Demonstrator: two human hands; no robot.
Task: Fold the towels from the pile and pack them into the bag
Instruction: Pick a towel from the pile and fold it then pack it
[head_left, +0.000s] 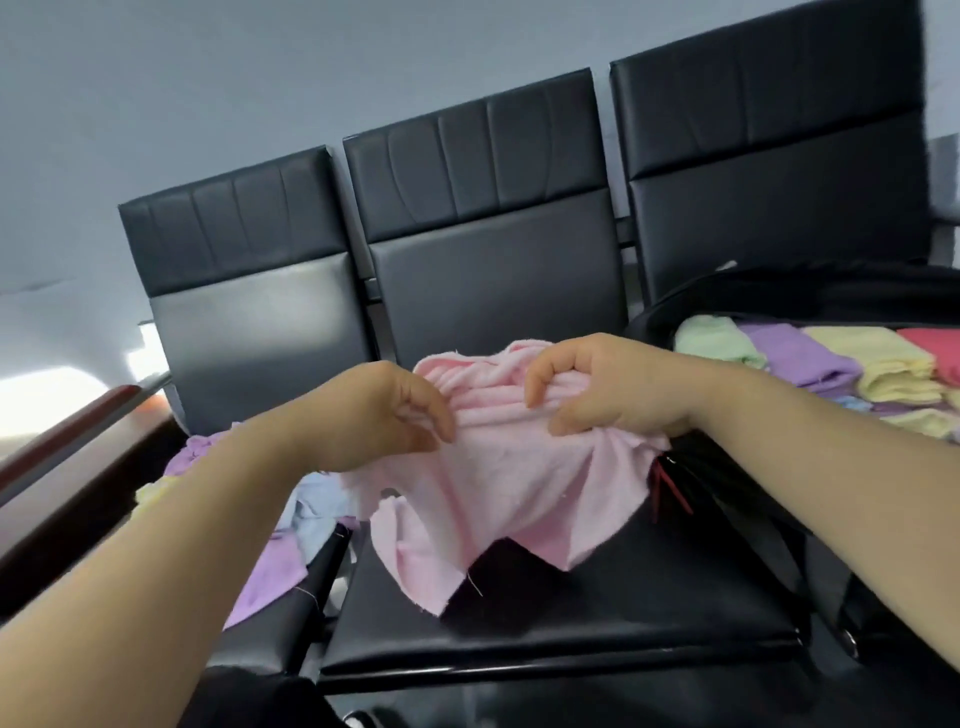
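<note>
A pink towel (498, 499) hangs bunched above the middle black seat (597, 618). My left hand (379, 410) pinches its gathered top edge on the left. My right hand (608, 384) grips the same bunched edge on the right. The lower corners of the towel droop onto the seat. A loose pile of towels (270, 556), purple, blue and yellow, lies on the left seat. An open black bag (779, 291) sits on the right seat with folded towels (831, 364), green, purple, yellow and red, lined up inside.
Three black padded chair backs (488, 218) stand in a row against a grey wall. A dark wooden armrest (67, 452) runs along the left. A red zipper pull (670, 488) hangs at the bag's near edge.
</note>
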